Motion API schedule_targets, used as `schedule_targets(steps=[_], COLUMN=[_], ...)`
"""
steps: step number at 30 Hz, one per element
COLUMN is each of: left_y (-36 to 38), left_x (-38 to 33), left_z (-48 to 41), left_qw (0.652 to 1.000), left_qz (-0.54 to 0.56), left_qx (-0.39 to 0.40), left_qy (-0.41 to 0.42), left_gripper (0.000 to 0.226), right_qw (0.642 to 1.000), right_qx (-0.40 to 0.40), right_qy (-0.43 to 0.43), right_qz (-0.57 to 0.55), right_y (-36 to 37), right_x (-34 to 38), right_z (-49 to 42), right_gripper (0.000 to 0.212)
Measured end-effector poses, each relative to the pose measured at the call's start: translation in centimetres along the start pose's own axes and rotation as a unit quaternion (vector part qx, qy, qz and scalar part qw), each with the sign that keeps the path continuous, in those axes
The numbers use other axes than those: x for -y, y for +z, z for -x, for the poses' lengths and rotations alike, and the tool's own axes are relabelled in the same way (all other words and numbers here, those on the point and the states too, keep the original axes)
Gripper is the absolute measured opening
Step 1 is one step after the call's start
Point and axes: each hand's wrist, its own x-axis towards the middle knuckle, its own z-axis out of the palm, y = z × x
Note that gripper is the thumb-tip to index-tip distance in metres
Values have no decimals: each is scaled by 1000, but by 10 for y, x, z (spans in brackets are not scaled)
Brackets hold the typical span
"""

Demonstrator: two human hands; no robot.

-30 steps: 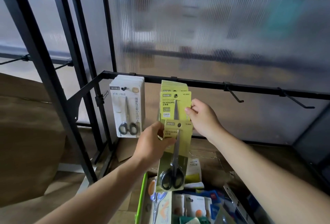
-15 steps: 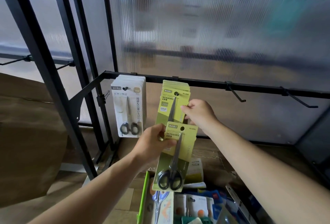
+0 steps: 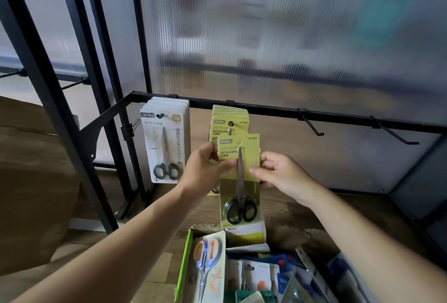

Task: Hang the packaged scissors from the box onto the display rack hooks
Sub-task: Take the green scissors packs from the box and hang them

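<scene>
**Setting:** wood-look floor before a black display rack (image 3: 273, 112) backed by a ribbed translucent panel (image 3: 266, 48).

**Item 1, nearest:** box (image 3: 183, 266), green-rimmed, on the floor. It holds assorted carded goods, among them a blue-and-orange scissors pack (image 3: 208, 261).

**Item 2:** packaged scissors (image 3: 251, 148), held upright in the air above the box, just in front of and below the yellow stack, not yet on a hook.
- Appearance: yellow-green card printed SCISSORS, steel blades pointing up, black loop handles at the bottom.
- Grip: left hand (image 3: 203, 169) pinches the left edge, thumb on the front. Right hand (image 3: 280, 174) pinches the right edge.
- Purpose: the two-sided pinch probably keeps the card flat and its hang hole square to the hook. The hole seems to be at top centre, though it is blurred.

**Item 3:** yellow stack (image 3: 229, 119), same pack, already hung.

**Item 4:** white stack (image 3: 165, 148), hung to its left.

**Item 5:** two further hooks (image 3: 312, 128), along the rail to the right.
</scene>
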Motion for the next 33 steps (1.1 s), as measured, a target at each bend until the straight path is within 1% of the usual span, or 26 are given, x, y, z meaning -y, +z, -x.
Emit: schedule_targets(steps=[3,6,10,12,16,18,21,23,25,29,33], left_y=[-1,-4,-6,-6,-5,-6,-8,-8,-6,4,8], left_x=[-15,-25,-29,-30,-28,-25,-23,-22,-20,-12,-12], left_z=[-7,-20,-36,-39,-39,-40,-44,-46,-46,-44,-48], left_qw=[1000,997,986,975,950,946,945,934,926,925,939], left_qz=[2,-29,-133,-188,-275,-291,-286,-323,-353,-370,-339], left_qx=[-12,-56,-79,-104,-124,-124,-135,-134,-116,-77,-62], left_qy=[28,47,53,63,83,79,81,74,63,32,18], left_gripper=[11,4,15,19,12,18,32,46,56,57,63], right_qw=[998,995,992,992,992,990,984,978,971,962,951], right_qx=[-52,-90,-119,-127,-126,-138,-168,-195,-220,-243,-257], right_qy=[-25,-36,-26,-18,-14,-10,-13,-16,-14,-8,-13], right_qz=[-16,-21,-15,-9,17,27,52,72,93,121,171], right_y=[5,8,14,18,26,29,31,32,35,38,38], right_x=[8,15,16,15,9,5,8,11,15,12,10], right_z=[-9,-22,-36,-40,-42,-42,-45,-48,-49,-55,-58], right_gripper=[7,5,12,8,8,9,15,16,21,23,21])
